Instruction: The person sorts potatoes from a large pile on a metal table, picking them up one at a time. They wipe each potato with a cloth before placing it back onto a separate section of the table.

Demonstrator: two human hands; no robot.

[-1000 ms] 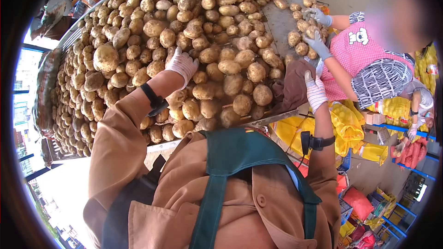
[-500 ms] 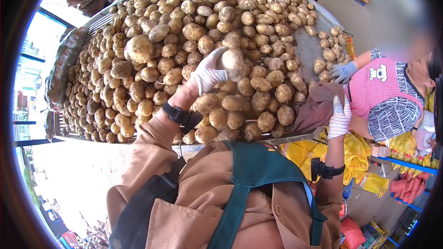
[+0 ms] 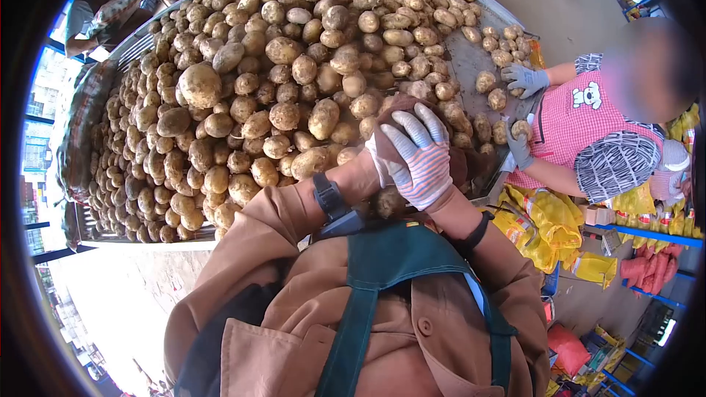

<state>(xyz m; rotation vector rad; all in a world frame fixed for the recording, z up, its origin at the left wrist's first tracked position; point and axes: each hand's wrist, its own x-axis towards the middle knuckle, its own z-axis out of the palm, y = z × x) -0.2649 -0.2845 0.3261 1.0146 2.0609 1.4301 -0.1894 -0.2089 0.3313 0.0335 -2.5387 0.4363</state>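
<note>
My right hand (image 3: 425,158), in a white glove with coloured stripes, is wrapped round a brown cloth (image 3: 396,138). The cloth is pressed against what my left hand holds, over the near right part of the potato heap (image 3: 272,114). My left hand (image 3: 379,163), also gloved, is mostly covered by the right hand and the cloth. The potato it held a moment earlier is hidden now. More of the brown cloth hangs to the right of my right hand, above the potatoes.
Across the table's right end (image 3: 471,59) stands a person in a pink checked apron (image 3: 570,117). Their gloved hands (image 3: 525,81) are among loose potatoes. Yellow bags (image 3: 540,224) lie at the right, below the table. Another person is at the far left.
My right hand has come left and up with the brown cloth and now meets my left hand. The potato in my left hand has become covered. The co-worker's other hand now shows, holding a potato.
</note>
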